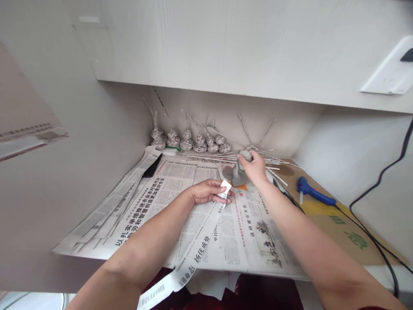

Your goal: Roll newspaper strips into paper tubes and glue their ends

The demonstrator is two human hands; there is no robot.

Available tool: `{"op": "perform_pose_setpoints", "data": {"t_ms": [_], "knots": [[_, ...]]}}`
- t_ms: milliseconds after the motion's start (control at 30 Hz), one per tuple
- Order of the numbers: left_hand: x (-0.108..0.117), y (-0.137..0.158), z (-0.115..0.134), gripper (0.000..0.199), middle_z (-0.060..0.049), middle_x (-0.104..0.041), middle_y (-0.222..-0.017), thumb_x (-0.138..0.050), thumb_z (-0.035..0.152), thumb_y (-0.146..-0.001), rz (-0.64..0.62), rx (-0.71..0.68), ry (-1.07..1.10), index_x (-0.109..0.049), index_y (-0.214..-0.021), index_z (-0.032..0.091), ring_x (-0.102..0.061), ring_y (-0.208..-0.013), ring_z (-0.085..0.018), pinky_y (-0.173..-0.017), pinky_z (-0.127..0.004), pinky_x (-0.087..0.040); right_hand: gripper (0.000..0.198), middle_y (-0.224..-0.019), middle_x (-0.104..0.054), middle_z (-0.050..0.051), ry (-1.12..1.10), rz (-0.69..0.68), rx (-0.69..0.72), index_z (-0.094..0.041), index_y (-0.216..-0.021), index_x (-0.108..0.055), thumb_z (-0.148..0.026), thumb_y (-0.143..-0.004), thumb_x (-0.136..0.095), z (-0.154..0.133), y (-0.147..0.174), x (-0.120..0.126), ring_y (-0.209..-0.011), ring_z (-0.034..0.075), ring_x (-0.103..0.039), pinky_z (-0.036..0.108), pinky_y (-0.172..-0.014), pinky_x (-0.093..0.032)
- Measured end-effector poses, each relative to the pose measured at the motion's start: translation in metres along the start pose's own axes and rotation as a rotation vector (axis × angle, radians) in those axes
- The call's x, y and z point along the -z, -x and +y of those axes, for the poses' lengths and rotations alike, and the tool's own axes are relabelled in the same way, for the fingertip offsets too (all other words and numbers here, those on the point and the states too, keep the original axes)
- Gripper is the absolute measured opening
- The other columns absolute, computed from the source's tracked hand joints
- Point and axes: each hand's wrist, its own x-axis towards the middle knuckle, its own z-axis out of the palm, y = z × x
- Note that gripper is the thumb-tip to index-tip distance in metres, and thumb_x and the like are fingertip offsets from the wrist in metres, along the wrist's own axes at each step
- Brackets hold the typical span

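Observation:
My left hand (pixel 209 191) pinches the end of a long newspaper strip (pixel 200 249), whose end is folded up white. The strip runs down toward me and hangs over the table's front edge. My right hand (pixel 254 168) is closed on a grey, crumpled, cloth-like thing (pixel 245 154); I cannot make out its exact kind. Below that hand is a grey patch or shallow dish (pixel 231 173), partly covered. Between the hands, a flat orange piece (pixel 241 187) shows on the newspaper sheet (pixel 174 206).
Several woven paper gourds (pixel 186 140) line the back wall. Rolled paper sticks (pixel 209 158) lie behind my hands. On the left is a stack of cut strips (pixel 112 206). A blue glue gun (pixel 314 191) with a black cord rests on cardboard (pixel 342 232) at right. A cabinet (pixel 206 47) overhangs the table.

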Motion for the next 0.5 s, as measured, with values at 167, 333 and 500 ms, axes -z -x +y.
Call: {"op": "perform_pose_setpoints", "data": {"t_ms": [167,333,500], "knots": [[0.001,-0.001,0.000,0.032,-0.018,-0.063,-0.108,-0.067,0.028,-0.076,-0.009,-0.004,-0.005,-0.065,-0.101,0.008,-0.066,-0.091,-0.024,-0.085,-0.035,-0.051,0.034,-0.073,-0.065,0.001,0.055,-0.512,0.013,-0.019,-0.082,-0.064,-0.051,-0.072,-0.058,0.007,0.020,-0.019,-0.063,0.014,-0.055,0.024,-0.058,-0.039],[0.004,-0.002,-0.001,0.032,-0.018,-0.063,-0.109,-0.067,0.028,-0.076,-0.022,-0.004,0.005,-0.065,-0.101,0.008,-0.065,-0.092,-0.024,-0.087,-0.035,-0.050,0.032,-0.087,-0.067,0.006,0.243,-0.426,0.069,-0.019,-0.090,-0.067,-0.045,-0.073,-0.059,0.023,0.032,-0.013,-0.075,0.019,-0.059,0.028,-0.067,-0.042],[0.004,-0.003,-0.002,0.033,-0.017,-0.063,-0.109,-0.067,0.028,-0.076,-0.011,-0.003,0.011,-0.064,-0.104,0.010,-0.065,-0.092,-0.024,-0.087,-0.037,-0.049,0.071,-0.127,-0.051,0.015,0.363,-0.484,0.148,-0.020,-0.132,-0.044,-0.041,-0.068,-0.066,0.023,0.025,-0.007,-0.104,0.026,-0.054,0.033,-0.082,-0.042]]}}
